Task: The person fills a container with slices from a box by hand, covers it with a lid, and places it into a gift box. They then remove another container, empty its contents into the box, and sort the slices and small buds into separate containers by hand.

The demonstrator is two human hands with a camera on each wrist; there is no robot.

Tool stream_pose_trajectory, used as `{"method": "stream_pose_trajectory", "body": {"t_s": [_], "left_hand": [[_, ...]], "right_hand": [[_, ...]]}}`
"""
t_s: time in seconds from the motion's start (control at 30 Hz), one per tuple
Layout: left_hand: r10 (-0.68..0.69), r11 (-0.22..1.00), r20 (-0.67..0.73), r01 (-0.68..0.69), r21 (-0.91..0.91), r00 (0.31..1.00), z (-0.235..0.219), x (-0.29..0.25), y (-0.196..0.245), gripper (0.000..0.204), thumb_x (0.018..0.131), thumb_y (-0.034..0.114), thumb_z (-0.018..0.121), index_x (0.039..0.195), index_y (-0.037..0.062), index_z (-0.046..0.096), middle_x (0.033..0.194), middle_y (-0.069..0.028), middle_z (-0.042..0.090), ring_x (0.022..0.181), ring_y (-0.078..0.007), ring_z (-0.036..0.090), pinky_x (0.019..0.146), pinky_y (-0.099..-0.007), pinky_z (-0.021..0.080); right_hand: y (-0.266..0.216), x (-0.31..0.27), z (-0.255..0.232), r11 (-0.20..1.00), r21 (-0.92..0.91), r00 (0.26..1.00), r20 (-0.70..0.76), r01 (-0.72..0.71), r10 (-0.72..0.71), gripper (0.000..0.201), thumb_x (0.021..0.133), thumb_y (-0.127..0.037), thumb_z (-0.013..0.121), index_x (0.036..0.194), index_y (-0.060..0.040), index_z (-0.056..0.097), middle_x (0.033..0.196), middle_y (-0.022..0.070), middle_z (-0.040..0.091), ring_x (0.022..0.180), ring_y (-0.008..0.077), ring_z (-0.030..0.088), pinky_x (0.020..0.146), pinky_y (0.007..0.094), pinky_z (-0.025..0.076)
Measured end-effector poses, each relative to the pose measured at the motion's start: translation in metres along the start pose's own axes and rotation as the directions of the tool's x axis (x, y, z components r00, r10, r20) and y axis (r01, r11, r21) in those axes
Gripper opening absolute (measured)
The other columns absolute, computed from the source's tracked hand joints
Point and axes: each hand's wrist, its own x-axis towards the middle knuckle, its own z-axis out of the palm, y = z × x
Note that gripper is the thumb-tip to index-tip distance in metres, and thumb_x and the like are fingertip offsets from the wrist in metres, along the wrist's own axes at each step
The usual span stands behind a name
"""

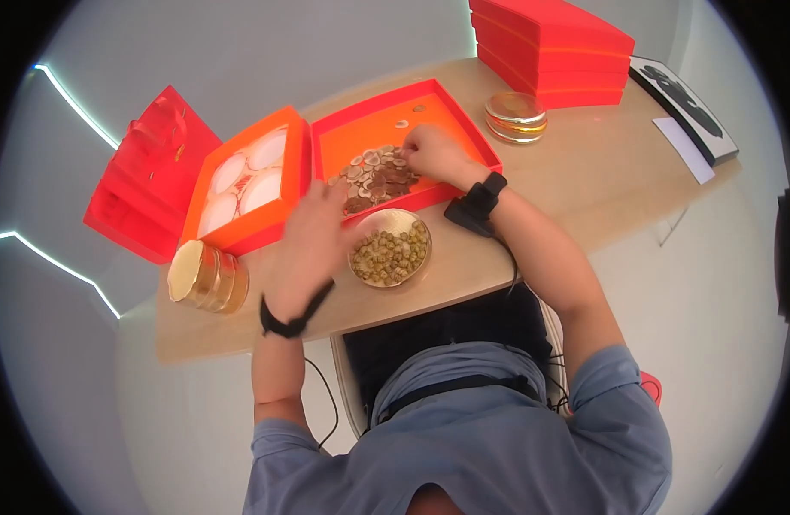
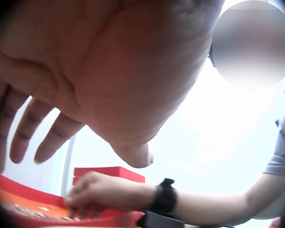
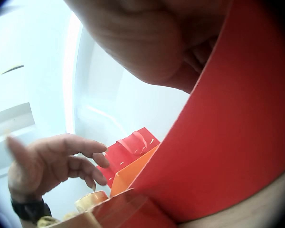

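Brownish, pale-rimmed dried slices (image 1: 378, 178) lie heaped in the front part of an open red box (image 1: 361, 107) with an orange inside. My right hand (image 1: 438, 156) reaches over the box's right wall, its fingers bent down at the heap's edge; I cannot tell whether they pinch a slice. In the left wrist view the right hand (image 2: 102, 192) has its fingertips low among the slices. My left hand (image 1: 313, 245), blurred, hovers near the box's front left corner with loose, spread fingers. Close beside it stands a round bowl (image 1: 401, 221) of greenish dried buds (image 1: 386, 260).
Left of the open box stands an orange-red box (image 1: 288, 172) with round white pieces behind its window. Beyond are a red gift bag (image 1: 146, 172) and a gold-lidded jar (image 1: 227, 279). Farther right are a glass container (image 1: 515, 129), stacked red boxes (image 1: 575, 60) and a framed picture (image 1: 687, 103).
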Motion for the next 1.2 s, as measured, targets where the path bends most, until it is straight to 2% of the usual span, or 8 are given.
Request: {"method": "stream_pose_trajectory", "body": {"t_s": [0.1,0.2,0.4,0.5,0.6,0.8,0.93,1.2], "left_hand": [[-0.020,1.000,0.029,0.020,-0.005,0.999,-0.001,0.046,-0.055,0.043,0.082,0.040,0.070,0.090,-0.0021,0.066,0.079,-0.0180,0.065,0.078,-0.0338,0.065,0.072,-0.0437,0.050],[-0.018,1.000,0.298,0.015,0.011,0.954,0.019,0.071,-0.074,0.035,0.082,0.033,0.071,0.085,-0.0016,0.068,0.067,-0.0168,0.064,0.067,-0.0292,0.064,0.063,-0.0390,0.050],[-0.066,0.991,0.423,0.008,0.136,0.904,0.015,0.079,-0.048,0.031,0.072,0.025,0.075,0.085,-0.0024,0.068,0.072,-0.0181,0.066,0.068,-0.0283,0.066,0.061,-0.0389,0.051],[-0.155,0.970,0.504,0.035,0.240,0.850,0.014,0.084,-0.040,0.042,0.072,0.020,0.074,0.105,-0.0018,0.062,0.094,-0.0208,0.068,0.089,-0.0325,0.066,0.072,-0.0416,0.054],[-0.129,0.968,0.492,0.001,0.252,0.861,0.021,0.087,-0.047,0.038,0.072,0.017,0.072,0.104,-0.0016,0.064,0.095,-0.0211,0.068,0.092,-0.0335,0.066,0.075,-0.0419,0.054],[-0.074,0.975,0.290,0.007,0.224,0.954,0.048,0.085,-0.064,0.033,0.072,0.022,0.074,0.094,-0.0009,0.066,0.086,-0.0190,0.067,0.083,-0.0332,0.065,0.069,-0.0423,0.052],[-0.080,0.975,0.359,-0.002,0.223,0.930,0.044,0.086,-0.062,0.034,0.074,0.023,0.073,0.099,0.0019,0.065,0.089,-0.0193,0.066,0.084,-0.0334,0.065,0.071,-0.0415,0.052],[-0.050,0.992,0.466,-0.011,0.128,0.883,0.031,0.083,-0.058,0.029,0.075,0.016,0.070,0.103,0.0060,0.067,0.095,-0.0154,0.068,0.090,-0.0308,0.065,0.075,-0.0394,0.052]], "right_hand": [[-0.010,-0.009,-0.018,0.968,-0.221,0.993,-0.024,-0.114,0.112,0.023,0.077,-0.016,0.064,0.095,-0.0028,0.071,0.090,0.0176,0.070,0.086,0.0328,0.067,0.073,0.0426,0.053],[-0.014,-0.013,-0.027,0.923,-0.355,0.983,0.051,-0.147,0.176,0.023,0.080,-0.019,0.065,0.096,-0.0036,0.071,0.096,0.0176,0.069,0.092,0.0330,0.067,0.077,0.0423,0.053],[-0.024,-0.018,-0.034,0.884,-0.451,0.967,0.147,-0.124,0.210,0.025,0.082,-0.022,0.065,0.098,-0.0027,0.071,0.098,0.0192,0.069,0.098,0.0333,0.066,0.080,0.0435,0.053],[-0.020,-0.015,-0.029,0.909,-0.416,0.951,0.272,-0.022,0.148,0.026,0.083,-0.023,0.065,0.099,-0.0033,0.070,0.098,0.0195,0.069,0.098,0.0337,0.066,0.081,0.0431,0.053],[-0.010,-0.009,-0.020,0.949,-0.312,0.940,0.335,0.052,0.059,0.025,0.083,-0.023,0.064,0.099,-0.0043,0.070,0.100,0.0197,0.069,0.098,0.0338,0.066,0.080,0.0419,0.053],[-0.019,-0.019,-0.060,0.866,-0.480,0.955,0.169,-0.136,0.244,0.026,0.087,-0.024,0.060,0.093,-0.0009,0.069,0.081,0.0129,0.071,0.081,0.0251,0.069,0.072,0.0386,0.052],[-0.015,-0.016,-0.062,0.830,-0.526,0.878,0.289,-0.187,0.381,0.025,0.087,-0.024,0.058,0.095,-0.0024,0.069,0.084,0.0122,0.071,0.082,0.0239,0.069,0.073,0.0381,0.052],[-0.019,-0.018,-0.040,0.960,-0.249,0.900,0.436,0.125,-0.004,0.027,0.090,-0.025,0.058,0.096,-0.0013,0.069,0.094,0.0180,0.068,0.091,0.0308,0.064,0.077,0.0416,0.049]]}}
